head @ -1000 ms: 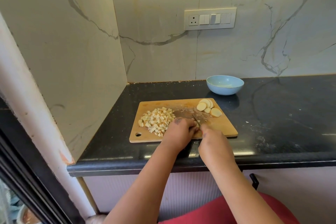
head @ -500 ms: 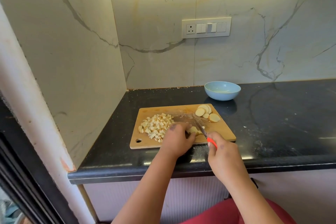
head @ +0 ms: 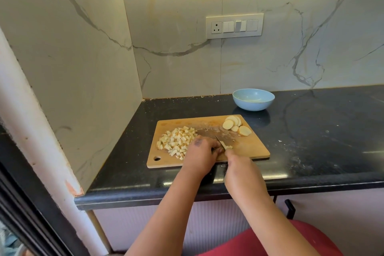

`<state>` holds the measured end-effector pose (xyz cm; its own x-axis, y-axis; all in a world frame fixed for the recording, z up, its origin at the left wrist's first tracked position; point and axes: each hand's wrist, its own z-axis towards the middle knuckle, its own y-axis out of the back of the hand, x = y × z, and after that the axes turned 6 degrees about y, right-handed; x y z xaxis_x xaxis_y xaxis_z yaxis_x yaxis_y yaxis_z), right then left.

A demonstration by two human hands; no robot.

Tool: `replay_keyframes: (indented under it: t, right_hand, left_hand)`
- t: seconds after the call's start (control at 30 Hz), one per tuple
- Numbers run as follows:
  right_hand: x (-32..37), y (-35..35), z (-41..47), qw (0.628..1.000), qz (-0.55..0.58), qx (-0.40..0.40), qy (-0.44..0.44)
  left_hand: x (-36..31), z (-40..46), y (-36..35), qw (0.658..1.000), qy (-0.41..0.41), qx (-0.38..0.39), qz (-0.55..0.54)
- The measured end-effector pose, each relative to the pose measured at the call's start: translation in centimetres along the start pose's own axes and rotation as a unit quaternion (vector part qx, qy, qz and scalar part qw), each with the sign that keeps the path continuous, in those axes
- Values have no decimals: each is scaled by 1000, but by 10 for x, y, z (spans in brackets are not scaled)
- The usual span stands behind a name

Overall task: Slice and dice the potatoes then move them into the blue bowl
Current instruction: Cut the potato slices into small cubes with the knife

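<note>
Both bare arms reach forward and come close together. The left hand (head: 200, 153) lies palm down, its fingers bent and pressing down on something small. The right hand (head: 236, 161) is just beside it, closed tight around a knife (head: 220, 142) handle. The two hands almost touch.

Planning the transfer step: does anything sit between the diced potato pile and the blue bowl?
Yes. The uncut potato slices lie on the cutting board's far right corner, roughly between the diced pile and the blue bowl. Beyond the board, only bare counter.
</note>
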<state>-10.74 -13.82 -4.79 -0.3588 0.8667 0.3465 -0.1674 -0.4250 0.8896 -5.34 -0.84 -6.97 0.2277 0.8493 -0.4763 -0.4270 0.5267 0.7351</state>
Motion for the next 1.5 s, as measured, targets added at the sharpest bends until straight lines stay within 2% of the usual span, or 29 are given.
replay_keyframes:
  t: [0.13, 0.3, 0.47, 0.83, 1.2, 1.37, 1.5]
  right_hand:
    - [0, 0, 15, 1000, -4, -3, -5]
    - [-11, -6, 19, 996, 63, -50, -30]
    - [-18, -4, -2, 985, 109, -128, 27]
    - [-19, -6, -8, 989, 114, -87, 49]
    - [2, -4, 13, 1000, 8, 3, 14]
    - [-3, -9, 22, 999, 36, -27, -5]
    - [-16, -7, 16, 986, 135, -93, -3]
  left_hand:
    - [2, 0, -1, 1000, 1, 0, 9]
    - [3, -1, 0, 1000, 11, 1, 15]
    - [4, -3, 2, 999, 38, -12, 19]
    - [3, -6, 4, 998, 26, -38, 38]
    - [-1, -6, 6, 996, 29, -37, 72]
    - [-1, -8, 6, 996, 36, -47, 69]
    - [-2, -8, 7, 996, 38, -35, 76]
